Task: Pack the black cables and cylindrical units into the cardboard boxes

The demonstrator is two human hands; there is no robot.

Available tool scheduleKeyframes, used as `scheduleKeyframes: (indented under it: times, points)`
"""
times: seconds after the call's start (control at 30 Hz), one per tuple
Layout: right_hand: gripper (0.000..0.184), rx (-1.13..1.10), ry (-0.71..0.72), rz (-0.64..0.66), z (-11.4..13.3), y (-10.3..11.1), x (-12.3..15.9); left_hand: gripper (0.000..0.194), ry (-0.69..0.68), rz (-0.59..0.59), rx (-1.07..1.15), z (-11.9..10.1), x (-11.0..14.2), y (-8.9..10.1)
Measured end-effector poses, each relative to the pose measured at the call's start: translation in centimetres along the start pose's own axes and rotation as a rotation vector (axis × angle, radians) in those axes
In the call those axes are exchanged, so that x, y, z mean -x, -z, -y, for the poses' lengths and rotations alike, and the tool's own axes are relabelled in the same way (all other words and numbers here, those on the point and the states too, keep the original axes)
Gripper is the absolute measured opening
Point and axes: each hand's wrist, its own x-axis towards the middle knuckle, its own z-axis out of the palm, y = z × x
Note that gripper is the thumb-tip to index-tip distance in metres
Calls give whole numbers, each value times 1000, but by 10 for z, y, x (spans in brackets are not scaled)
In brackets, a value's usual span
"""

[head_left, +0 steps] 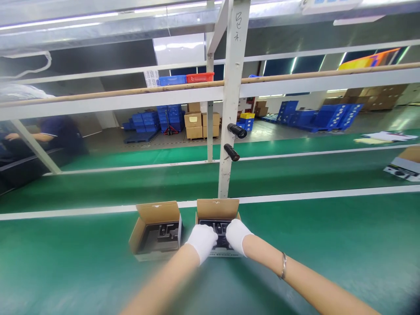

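Note:
An open cardboard box [218, 209] stands on the green work surface before me, its lid flap raised at the back. Inside lies a black insert [219, 228] with a small dark rounded part in it. My left hand [202, 239], in a white glove, reaches over the box's left side with its fingers curled down. On the right side my right hand [237, 235], also gloved, has its fingers bent into the box. What the fingertips grip, if anything, is hidden. To the left stands a second open box [158, 213] with a similar black insert.
A white metal post [229, 105] with two black knobs [232, 152] rises behind the boxes. A printed box [403, 168] and papers [385, 137] are at the right. Across the belt at far left sits a person [62, 133]. Blue crates [144, 121] and cartons [193, 126] stand beyond.

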Motion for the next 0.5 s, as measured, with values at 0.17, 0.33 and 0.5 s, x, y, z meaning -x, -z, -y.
scheduleKeyframes:
  times: [0.17,0.33,0.5]
  points:
    - [30,-51,64,-7,-7,17,14,23,33,32,-63,0,-14,-6]
    - [37,-136,-46,28,15,0,27,15,-35,-59,-93,-14,-9,-1]
    - [34,-140,-186,18,-39,-33,42,26,-46,-863,262,3,53,-28]
